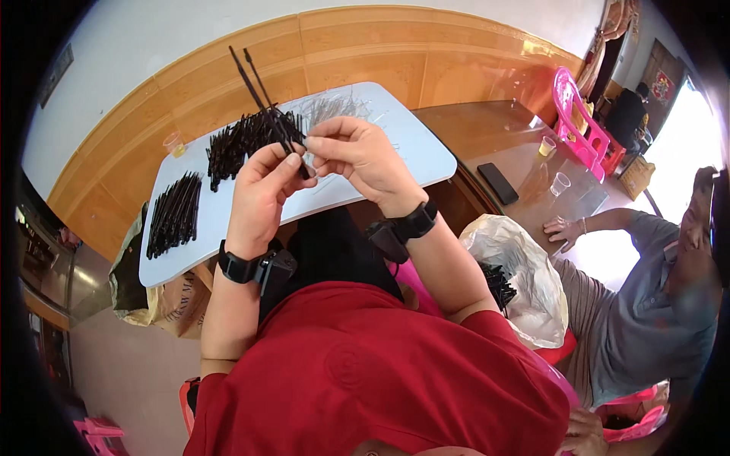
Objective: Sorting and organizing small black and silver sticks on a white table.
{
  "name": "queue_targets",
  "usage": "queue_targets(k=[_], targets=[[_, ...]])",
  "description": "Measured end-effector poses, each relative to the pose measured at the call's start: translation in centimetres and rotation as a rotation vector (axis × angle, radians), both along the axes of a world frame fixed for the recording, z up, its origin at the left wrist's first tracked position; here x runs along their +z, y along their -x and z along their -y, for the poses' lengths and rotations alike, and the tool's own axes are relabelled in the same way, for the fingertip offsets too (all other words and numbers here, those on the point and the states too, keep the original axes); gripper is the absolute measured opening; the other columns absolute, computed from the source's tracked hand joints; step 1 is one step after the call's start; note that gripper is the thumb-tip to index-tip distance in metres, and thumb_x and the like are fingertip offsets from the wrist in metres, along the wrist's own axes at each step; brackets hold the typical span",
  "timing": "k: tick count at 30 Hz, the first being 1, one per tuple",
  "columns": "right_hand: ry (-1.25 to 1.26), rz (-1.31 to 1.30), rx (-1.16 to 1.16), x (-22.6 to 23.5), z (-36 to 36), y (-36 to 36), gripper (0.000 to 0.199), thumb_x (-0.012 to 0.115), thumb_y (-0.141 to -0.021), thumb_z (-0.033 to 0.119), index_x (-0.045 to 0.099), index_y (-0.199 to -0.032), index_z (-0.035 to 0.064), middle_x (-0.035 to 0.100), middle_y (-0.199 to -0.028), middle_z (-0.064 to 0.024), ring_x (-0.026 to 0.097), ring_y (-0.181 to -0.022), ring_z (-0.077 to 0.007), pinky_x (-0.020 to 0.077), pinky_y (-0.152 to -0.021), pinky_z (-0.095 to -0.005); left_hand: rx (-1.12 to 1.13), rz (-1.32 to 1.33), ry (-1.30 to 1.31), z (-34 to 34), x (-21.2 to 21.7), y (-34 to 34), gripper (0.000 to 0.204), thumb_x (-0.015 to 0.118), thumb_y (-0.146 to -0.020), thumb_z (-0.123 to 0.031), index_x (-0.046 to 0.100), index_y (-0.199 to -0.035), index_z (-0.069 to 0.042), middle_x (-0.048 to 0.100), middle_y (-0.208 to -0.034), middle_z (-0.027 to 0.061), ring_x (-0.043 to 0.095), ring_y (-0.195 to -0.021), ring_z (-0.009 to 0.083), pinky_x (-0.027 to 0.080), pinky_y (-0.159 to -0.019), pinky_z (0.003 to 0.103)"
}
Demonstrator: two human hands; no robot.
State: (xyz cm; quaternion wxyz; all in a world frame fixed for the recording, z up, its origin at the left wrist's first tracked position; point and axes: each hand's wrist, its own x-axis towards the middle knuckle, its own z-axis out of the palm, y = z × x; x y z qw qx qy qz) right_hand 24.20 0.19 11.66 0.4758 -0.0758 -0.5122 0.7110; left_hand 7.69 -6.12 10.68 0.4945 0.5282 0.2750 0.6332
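My left hand [262, 194] is closed around a pair of long, thin black rods [260, 95]. Their upper ends stick up and away, a little apart, and one tip looks thicker. My right hand [357, 156] is pinched right beside the rods' lower part; whatever lies between its fingertips is too small to make out. Beyond my hands a loose heap of black rods [232, 148] lies on a white table [430, 152]. A neater row of black rods [175, 213] lies at the left. Thin clear strips [334, 108] are spread at the back.
A plastic cup [175, 143] stands near the table's far left edge. On the brown table [475, 125] at right are a black phone [498, 184] and two small cups. A white plastic bag [536, 292] holding black rods is beside my right arm. Another person [646, 296] sits close on the right.
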Motion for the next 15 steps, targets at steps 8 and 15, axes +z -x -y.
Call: queue_targets(k=[8, 15], targets=[[-0.473, -0.03, -0.41, 4.2, 6.3, -2.1, 0.022, 0.067, -0.088, 0.008, 0.062, -0.103, -0.0066, 0.065, -0.085, -0.0102, 0.064, -0.074, -0.0157, 0.0545, -0.064, -0.0265, 0.062, -0.046, -0.251, 6.2, 5.9, -0.7, 0.016, 0.054, -0.095, -0.011, 0.057, -0.105, 0.001, 0.062, -0.091, 0.0087, 0.062, -0.082, 0.0165, 0.053, -0.076, 0.03], [-0.362, -0.211, -0.486, 5.3, 4.4, -1.5, 0.033, 0.068, -0.088, 0.018, 0.061, -0.107, -0.0078, 0.065, -0.086, -0.0127, 0.064, -0.072, -0.0176, 0.0541, -0.064, -0.0251, 0.106, -0.014, -0.138, 1.3, 5.8, 1.6, 0.018, 0.055, -0.095, -0.012, 0.057, -0.108, 0.002, 0.062, -0.092, 0.0086, 0.062, -0.081, 0.0163, 0.053, -0.076, 0.029]])
